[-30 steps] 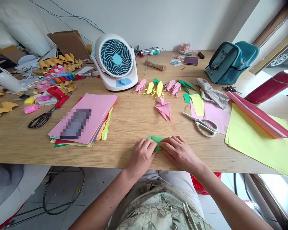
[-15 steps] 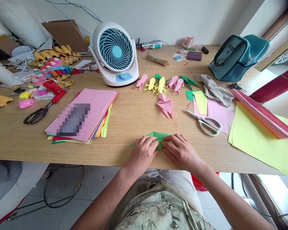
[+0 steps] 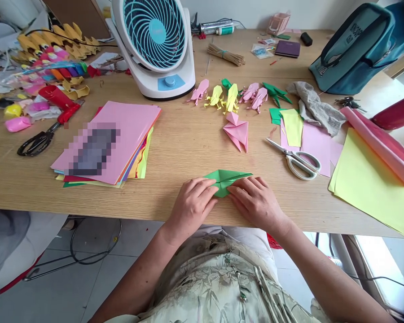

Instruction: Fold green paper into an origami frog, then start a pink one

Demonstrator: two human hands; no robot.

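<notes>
A folded sheet of green paper [image 3: 225, 179], long and pointed at its ends, lies near the table's front edge. My left hand [image 3: 194, 200] grips its left part, fingers pressed on the paper. On its right part, my right hand [image 3: 254, 197] pinches the paper with bent fingers. A crease runs along the middle between my hands. Beyond it rests a pink folded paper figure [image 3: 237, 133]. Behind that stand several small origami figures in pink, yellow and green, among them a yellow one [image 3: 232, 98]. White-handled scissors [image 3: 301, 162] lie to the right.
On the left is a stack of coloured paper [image 3: 131, 130] with a blurred dark object on top, and black-handled scissors [image 3: 37, 142]. A fan [image 3: 155, 49] stands behind. To the right are yellow sheets [image 3: 373, 179], a grey cloth [image 3: 318, 107], a red bottle [image 3: 397, 112] and a teal bag [image 3: 353, 49].
The camera view has tilted down and come closer to the table. My left hand has shifted slightly left on the green paper, so more of the paper shows between my hands.
</notes>
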